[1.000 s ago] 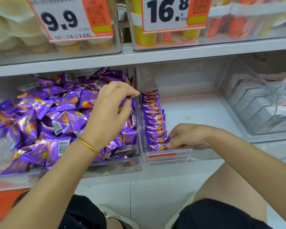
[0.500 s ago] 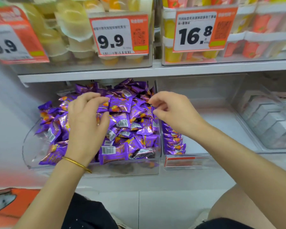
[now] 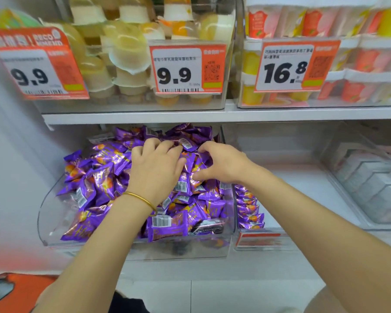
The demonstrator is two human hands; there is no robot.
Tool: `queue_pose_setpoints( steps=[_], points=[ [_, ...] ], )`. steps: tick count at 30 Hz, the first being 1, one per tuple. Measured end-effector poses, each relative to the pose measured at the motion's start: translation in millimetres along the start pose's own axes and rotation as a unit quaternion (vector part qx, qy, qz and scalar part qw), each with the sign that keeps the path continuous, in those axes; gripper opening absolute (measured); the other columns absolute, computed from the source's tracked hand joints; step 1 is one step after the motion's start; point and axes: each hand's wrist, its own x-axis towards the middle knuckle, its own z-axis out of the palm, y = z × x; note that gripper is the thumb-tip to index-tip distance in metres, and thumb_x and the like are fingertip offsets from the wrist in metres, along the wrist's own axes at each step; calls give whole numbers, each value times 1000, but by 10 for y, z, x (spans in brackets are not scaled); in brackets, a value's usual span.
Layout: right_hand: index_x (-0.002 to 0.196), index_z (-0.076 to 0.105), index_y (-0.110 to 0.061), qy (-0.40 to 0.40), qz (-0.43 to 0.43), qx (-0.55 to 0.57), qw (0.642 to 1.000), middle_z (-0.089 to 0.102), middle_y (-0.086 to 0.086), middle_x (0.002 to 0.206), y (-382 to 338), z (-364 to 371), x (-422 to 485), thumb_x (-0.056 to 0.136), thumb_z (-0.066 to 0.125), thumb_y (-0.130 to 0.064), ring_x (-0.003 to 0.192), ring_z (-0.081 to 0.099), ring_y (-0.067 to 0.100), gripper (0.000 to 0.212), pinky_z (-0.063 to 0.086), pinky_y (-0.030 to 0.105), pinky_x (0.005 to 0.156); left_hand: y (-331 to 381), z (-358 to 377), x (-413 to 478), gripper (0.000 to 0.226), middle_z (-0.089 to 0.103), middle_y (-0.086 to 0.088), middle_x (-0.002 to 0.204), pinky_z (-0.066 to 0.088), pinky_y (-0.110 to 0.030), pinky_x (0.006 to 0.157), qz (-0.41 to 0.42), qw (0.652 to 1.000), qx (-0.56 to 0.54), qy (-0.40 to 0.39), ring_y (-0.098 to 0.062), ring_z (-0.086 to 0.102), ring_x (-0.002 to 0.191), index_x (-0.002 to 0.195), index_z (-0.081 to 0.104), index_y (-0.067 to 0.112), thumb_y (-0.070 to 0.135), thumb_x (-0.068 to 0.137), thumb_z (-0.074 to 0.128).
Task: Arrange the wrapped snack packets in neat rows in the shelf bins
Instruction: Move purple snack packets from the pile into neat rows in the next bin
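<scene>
Two-handed, reaching into the left shelf bin [image 3: 46, 213], a clear tub sitting on the lower shelf [image 3: 257, 265] and brimming with a loose heap of purple snack packets [image 3: 102, 177]. Laying the left hand [image 3: 155, 168] palm down on top of the heap, fingers bent and tips sinking among the wrappers at the back; not showing plainly whether gripping any of them. Wearing a thin gold bangle [image 3: 142, 198] on that wrist. Curling the right hand [image 3: 221, 163] just beside the left, fingers above and thumb below, pinching packets near the heap's right side.

Looking just right of the heap: finding a neat row [image 3: 250, 206] of the same purple packets, standing on edge one behind another along the left wall of the neighbouring bin [image 3: 303, 188], touching neither hand. Noticing a red label strip [image 3: 260, 239] running across that bin's front. Spotting one dark wrapper [image 3: 209, 228] lying against the front wall of the left bin, among the purple ones.

Glancing up past the white shelf board [image 3: 303, 112]: seeing pale jelly cups [image 3: 127, 48] stacked in clear bins, with orange price tags [image 3: 185, 68] hanging in front and reading 9.9, 9.9 and 16.8. Catching pale boxes [image 3: 375, 188] lined up in a further bin at far right.
</scene>
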Motion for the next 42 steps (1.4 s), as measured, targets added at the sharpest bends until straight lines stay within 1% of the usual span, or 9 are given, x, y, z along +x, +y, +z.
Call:
queue_pose_setpoints(
  steps=[7, 15, 18, 22, 26, 30, 35, 40, 42],
  points=[
    [112, 54, -22, 100, -15, 91, 991, 54, -2, 106, 56, 93, -90, 67, 80, -42, 90, 54, 17, 55, 46, 41, 90, -8, -35, -61, 39, 49, 7, 134, 19, -36, 95, -5, 992, -123, -8, -13, 29, 133, 129, 50, 27, 41, 93, 48],
    [100, 64, -17, 185, -10, 211, 960, 66, -1, 91, 172, 60, -212, 68, 82, -25, 82, 60, 15, 37, 50, 33, 82, 6, -50, 0, 29, 52, 9, 99, 18, -29, 83, -8, 979, -199, 43, -18, 48, 105, 104, 55, 25, 37, 80, 67],
    [97, 64, -14, 198, -8, 360, 912, 69, -1, 91, 280, -17, -307, 73, 78, -13, 81, 62, 9, 27, 50, 22, 79, 40, -91, 79, 29, 50, 7, 93, 32, -30, 79, -6, 963, -254, 94, -16, 48, 93, 98, 55, 20, 31, 77, 72],
    [103, 61, -3, 147, -13, 559, 816, 69, 12, 91, 514, -116, -445, 81, 65, -5, 73, 64, 17, 22, 55, 28, 74, 245, -253, 176, 28, 47, 8, 87, 29, -19, 68, 7, 937, -319, 142, -5, 38, 77, 94, 57, 15, 29, 76, 73],
    [98, 57, -4, 41, -44, 661, 748, 66, 4, 73, 824, -166, -549, 75, 69, -12, 56, 59, 11, 27, 55, 25, 66, 449, -251, 211, 20, 55, -1, 97, 43, -10, 57, -12, 895, -440, 68, -13, 60, 63, 98, 57, 23, 23, 81, 68],
    [112, 53, 6, -39, -70, 689, 721, 58, 19, 90, 1013, -55, -552, 65, 82, -27, 71, 56, 24, 64, 54, 31, 70, 515, -109, 197, 33, 53, 1, 116, 40, -2, 76, -25, 887, -461, 8, -3, 61, 85, 118, 57, 28, 21, 86, 62],
    [109, 59, 5, -101, -81, 660, 740, 62, 21, 92, 971, 90, -515, 65, 82, -34, 74, 61, 25, 63, 56, 35, 73, 620, -73, 198, 40, 56, 15, 113, 39, -18, 93, -20, 854, -520, -25, 6, 51, 103, 108, 55, 33, 0, 86, 52],
    [105, 66, -10, -70, -63, 670, 737, 66, 14, 87, 969, 54, -527, 71, 72, -25, 69, 63, 20, 38, 56, 29, 67, 694, -46, 163, 21, 70, -6, 101, 48, -46, 94, -62, 718, -688, -91, -30, 64, 95, 99, 69, 23, 21, 88, 52],
    [109, 63, -12, -51, -42, 672, 737, 64, 17, 86, 952, 40, -541, 71, 66, -19, 64, 61, 20, 39, 55, 28, 62, 721, -12, 149, 21, 71, -1, 99, 48, -44, 92, -48, 742, -663, -82, -25, 65, 95, 98, 68, 29, 32, 82, 56]
  ],
)
